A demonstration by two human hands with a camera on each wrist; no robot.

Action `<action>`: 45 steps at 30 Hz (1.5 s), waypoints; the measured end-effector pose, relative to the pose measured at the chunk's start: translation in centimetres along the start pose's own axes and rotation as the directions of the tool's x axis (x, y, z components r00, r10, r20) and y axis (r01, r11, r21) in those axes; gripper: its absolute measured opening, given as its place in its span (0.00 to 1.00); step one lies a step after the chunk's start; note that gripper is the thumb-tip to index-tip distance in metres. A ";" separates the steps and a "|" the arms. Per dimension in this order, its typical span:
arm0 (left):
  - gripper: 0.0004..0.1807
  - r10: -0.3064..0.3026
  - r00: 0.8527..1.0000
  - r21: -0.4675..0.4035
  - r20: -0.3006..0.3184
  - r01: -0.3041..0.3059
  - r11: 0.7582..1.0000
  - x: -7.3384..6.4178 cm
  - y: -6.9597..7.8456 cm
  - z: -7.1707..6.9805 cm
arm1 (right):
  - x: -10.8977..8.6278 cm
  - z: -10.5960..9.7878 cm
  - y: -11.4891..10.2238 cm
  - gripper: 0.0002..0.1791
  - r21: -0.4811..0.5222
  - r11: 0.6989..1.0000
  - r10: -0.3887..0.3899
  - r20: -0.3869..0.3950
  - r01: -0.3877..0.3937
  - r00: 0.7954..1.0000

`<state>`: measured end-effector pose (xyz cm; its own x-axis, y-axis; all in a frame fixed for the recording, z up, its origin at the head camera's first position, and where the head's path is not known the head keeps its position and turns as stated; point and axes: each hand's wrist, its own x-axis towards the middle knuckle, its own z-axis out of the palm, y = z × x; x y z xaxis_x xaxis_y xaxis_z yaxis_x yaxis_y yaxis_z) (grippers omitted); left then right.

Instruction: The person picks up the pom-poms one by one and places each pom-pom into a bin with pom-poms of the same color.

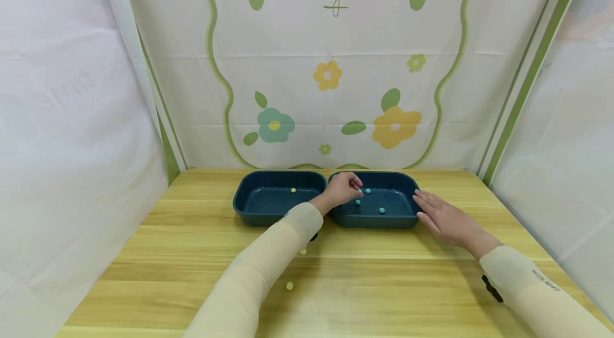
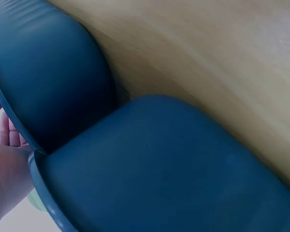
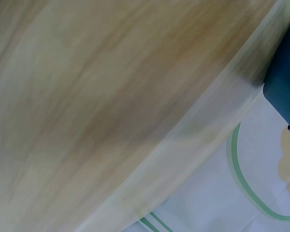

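My left hand (image 1: 341,188) reaches over the right dark blue tray (image 1: 374,222), thumb and fingers together around a small blue ball (image 1: 360,192), mostly hidden by the fingertips. Inside that tray lie other blue balls, one (image 1: 368,191) near the back, one (image 1: 357,202) below the hand and one (image 1: 381,211) toward the front. My right hand (image 1: 443,219) rests with extended fingers against the tray's right end. In the left wrist view, part of the left hand (image 2: 10,166) shows past the tray rims; its fingertips are hidden there.
A matching tray (image 1: 259,218) stands close on the left, holding a yellow ball (image 1: 293,190). Two more yellow balls, one (image 1: 303,252) beside the left sleeve and another (image 1: 290,286) nearer, lie on the wooden table (image 1: 384,284). Printed cloth (image 1: 288,77) hangs behind the trays.
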<state>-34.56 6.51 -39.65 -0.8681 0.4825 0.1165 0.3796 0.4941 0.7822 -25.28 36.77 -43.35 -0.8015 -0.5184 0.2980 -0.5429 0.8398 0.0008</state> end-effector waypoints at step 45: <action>0.08 0.083 0.996 -0.061 0.012 -0.082 0.995 -1.8 0.9 -2.4 | 0.1 -0.2 -0.1 0.27 -0.010 1.000 0.002 0.011 -0.002 1.000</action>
<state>-33.42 4.41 -37.66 -0.8297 0.5305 0.1736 0.4294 0.4077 0.8059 -25.30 36.66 -43.11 -0.8053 -0.5186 0.2873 -0.5389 0.8423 0.0100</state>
